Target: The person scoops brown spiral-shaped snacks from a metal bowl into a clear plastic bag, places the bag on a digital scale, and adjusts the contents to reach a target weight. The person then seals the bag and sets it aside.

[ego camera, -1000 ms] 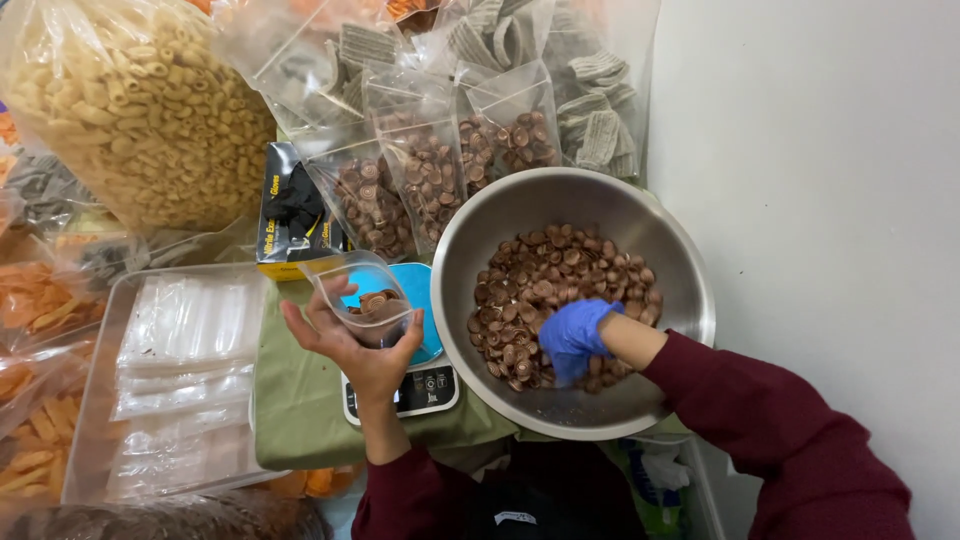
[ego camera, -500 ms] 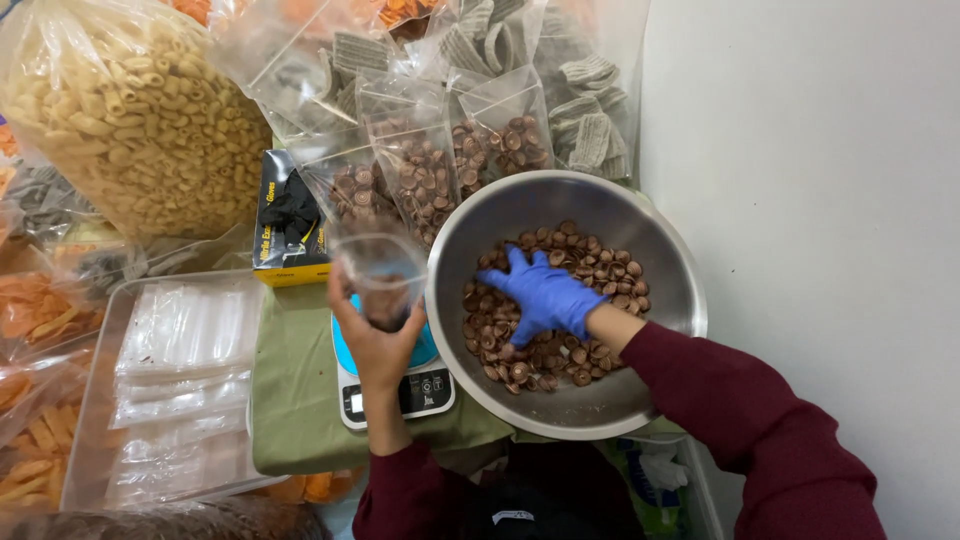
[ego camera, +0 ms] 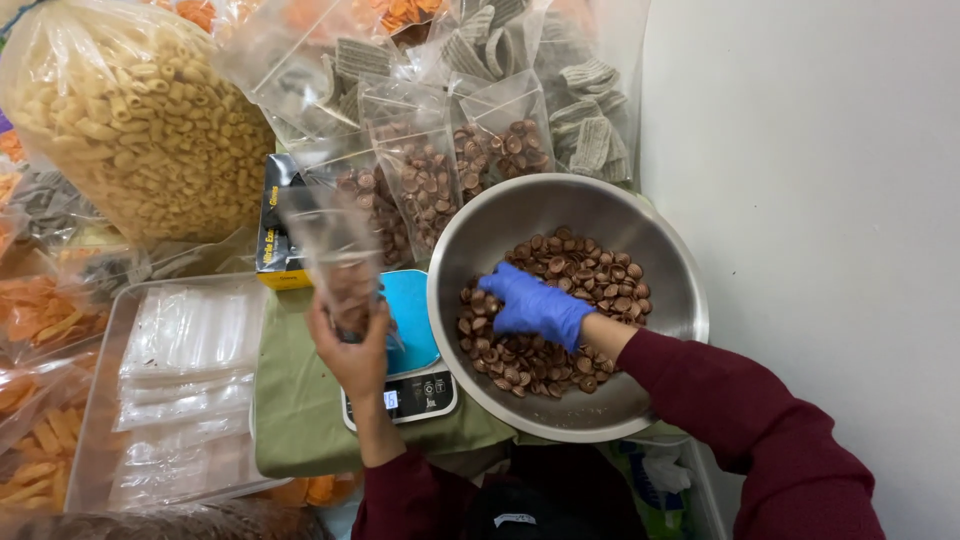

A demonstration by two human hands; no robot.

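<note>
Head view: left hand grips a clear plastic bag upright above the blue kitchen scale. Gloved right hand rests half-curled on brown snack pieces inside the steel bowl, just beside the scale.

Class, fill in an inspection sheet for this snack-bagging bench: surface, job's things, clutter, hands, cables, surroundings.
Surface: green cloth under a small scale with a blue platform.
Job's things: steel bowl of brown ridged snack pieces; clear bag, partly filled.
Clutter: filled bags behind; big bag of yellow curls; tray of empty bags.
Hands: left hand, bare, holds the clear bag; right hand, blue-gloved, in the pieces.
Cables: nothing seen.
Surroundings: white wall at right.
</note>
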